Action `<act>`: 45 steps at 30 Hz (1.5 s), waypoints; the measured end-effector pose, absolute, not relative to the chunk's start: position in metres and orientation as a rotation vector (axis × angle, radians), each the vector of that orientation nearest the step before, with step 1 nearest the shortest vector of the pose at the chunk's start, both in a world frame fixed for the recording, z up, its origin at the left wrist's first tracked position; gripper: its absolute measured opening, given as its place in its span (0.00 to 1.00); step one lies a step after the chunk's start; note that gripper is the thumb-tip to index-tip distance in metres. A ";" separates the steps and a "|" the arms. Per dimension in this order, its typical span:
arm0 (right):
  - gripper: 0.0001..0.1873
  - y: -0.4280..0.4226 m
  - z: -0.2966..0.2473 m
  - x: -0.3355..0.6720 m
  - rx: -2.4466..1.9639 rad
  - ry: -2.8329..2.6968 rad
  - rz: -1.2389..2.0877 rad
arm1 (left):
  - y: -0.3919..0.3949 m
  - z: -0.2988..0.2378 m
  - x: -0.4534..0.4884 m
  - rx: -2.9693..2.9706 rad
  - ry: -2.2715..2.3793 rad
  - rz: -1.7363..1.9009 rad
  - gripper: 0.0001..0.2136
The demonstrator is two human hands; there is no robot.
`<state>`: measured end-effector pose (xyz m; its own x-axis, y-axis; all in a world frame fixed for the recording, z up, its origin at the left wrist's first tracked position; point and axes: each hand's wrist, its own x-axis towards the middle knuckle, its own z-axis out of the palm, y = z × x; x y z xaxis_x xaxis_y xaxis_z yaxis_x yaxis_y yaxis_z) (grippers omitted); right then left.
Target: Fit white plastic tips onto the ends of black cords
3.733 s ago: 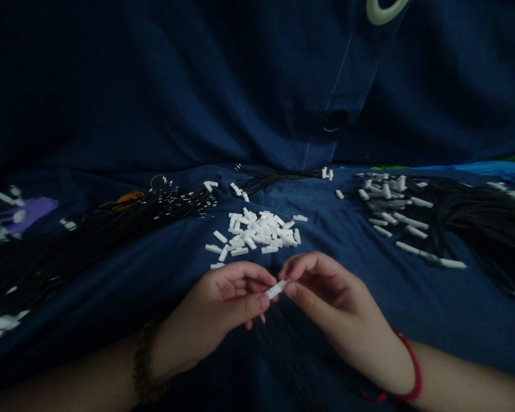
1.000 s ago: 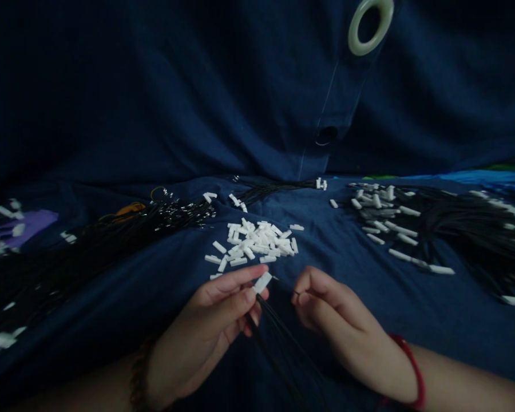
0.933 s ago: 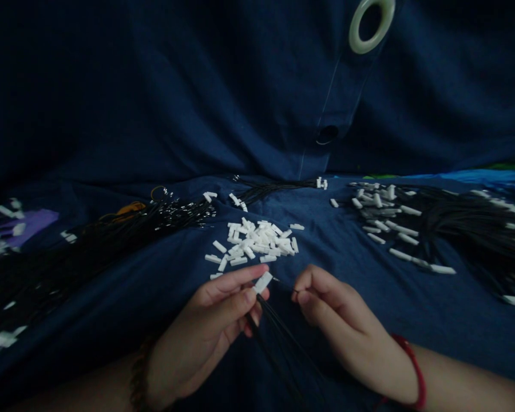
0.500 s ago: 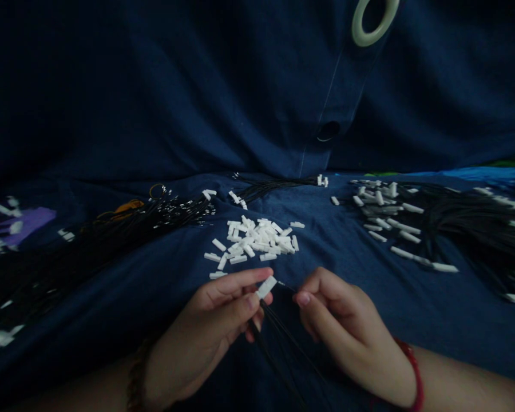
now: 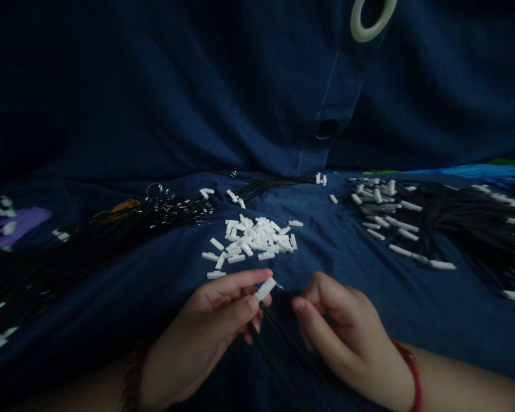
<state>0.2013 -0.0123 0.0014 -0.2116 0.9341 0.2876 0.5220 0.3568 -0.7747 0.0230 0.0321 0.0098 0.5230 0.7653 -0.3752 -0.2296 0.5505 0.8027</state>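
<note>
While in hands (image 5: pixel 199 326) (image 5: pixel 347 337), white plastic connector (image 5: pixel 265 289)

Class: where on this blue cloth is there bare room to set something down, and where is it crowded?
Bare cloth lies right of the right hand, below the black cords. A strip runs between the white pieces and those cords. Crowded: the heap itself, those cords and the left cord bundle.

Dim, bluish light, deep shadows, soft blurred edges.
</note>
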 end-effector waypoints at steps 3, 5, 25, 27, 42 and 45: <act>0.10 -0.012 0.001 0.201 -1.264 -1.869 0.671 | 0.032 0.009 0.023 0.777 0.808 0.668 0.12; 0.10 -0.011 0.001 0.201 -1.266 -1.873 0.665 | 0.031 0.009 0.024 0.785 0.807 0.667 0.12; 0.07 -0.007 0.007 0.197 -1.318 -1.948 0.678 | 0.030 0.006 0.025 1.124 0.904 0.673 0.12; 0.08 -0.007 0.007 0.197 -1.316 -1.955 0.669 | 0.030 0.007 0.026 1.125 0.901 0.675 0.12; 0.10 -0.005 0.008 0.196 -1.286 -1.877 0.737 | 0.030 0.006 0.026 1.162 0.893 0.676 0.14; 0.10 -0.006 0.007 0.197 -1.279 -1.878 0.721 | 0.030 0.007 0.026 1.202 0.874 0.671 0.14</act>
